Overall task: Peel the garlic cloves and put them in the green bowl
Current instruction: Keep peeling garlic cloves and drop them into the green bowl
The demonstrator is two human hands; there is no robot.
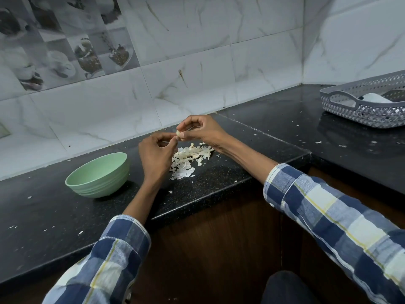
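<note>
My right hand [202,130] pinches a pale garlic clove [179,134] between thumb and fingertips, above the black counter. My left hand [156,155] is just left of it, fingers curled, its fingertips touching the clove's lower edge. Under both hands lies a heap of white garlic skins [188,160] with some cloves mixed in. The green bowl [99,175] stands on the counter to the left of my left hand; its inside is hidden from this angle.
A grey perforated basket [368,104] holding a white object sits at the back right on the black counter [274,119]. Bits of skin are scattered over the counter. The counter's front edge runs close under my forearms, with a brown cabinet below.
</note>
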